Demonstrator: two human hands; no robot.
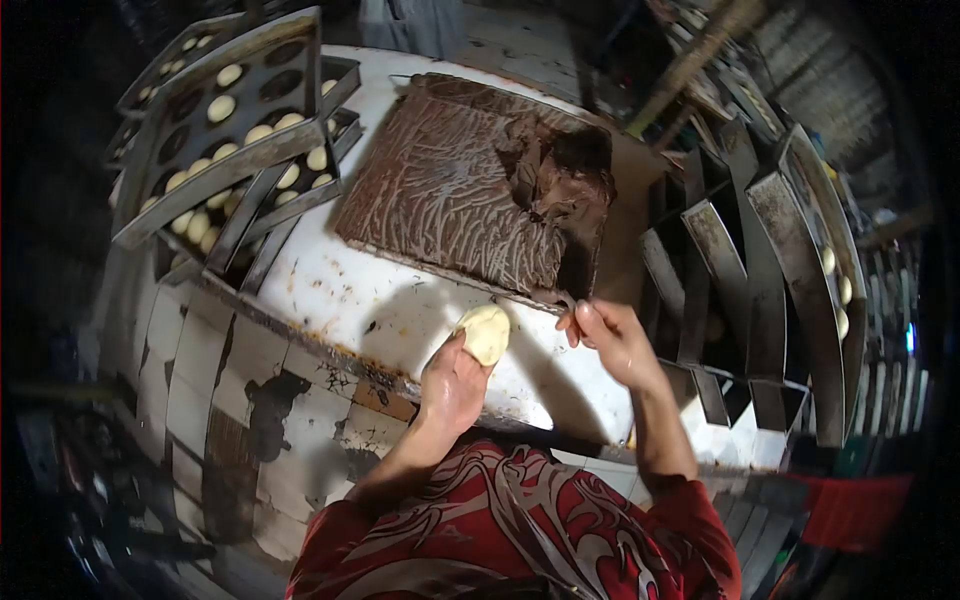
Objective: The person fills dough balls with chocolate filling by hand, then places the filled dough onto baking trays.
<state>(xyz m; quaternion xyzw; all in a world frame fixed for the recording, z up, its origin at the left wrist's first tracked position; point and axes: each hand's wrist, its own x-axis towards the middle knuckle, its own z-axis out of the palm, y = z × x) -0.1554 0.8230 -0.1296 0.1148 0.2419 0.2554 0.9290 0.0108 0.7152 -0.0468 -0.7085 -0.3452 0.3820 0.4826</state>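
My left hand [455,390] holds a flattened round piece of pale dough [485,335] up over the white tabletop. A large slab of brown chocolate-like paste [440,190] lies beyond it, its surface scored with wavy marks and its right part dug out. My right hand [612,338] is closed, thumb against fingers, at the front right corner of the slab. From its fingers a small brown-smeared utensil [563,297] points left along the slab's edge; the kind of utensil I cannot tell.
On the left, stacked metal trays [215,190] hold several dough balls [221,108]. More metal trays [770,260] stand tilted and stacked on the right. The white table [330,290] has a worn front edge close to my body, with a tiled face below.
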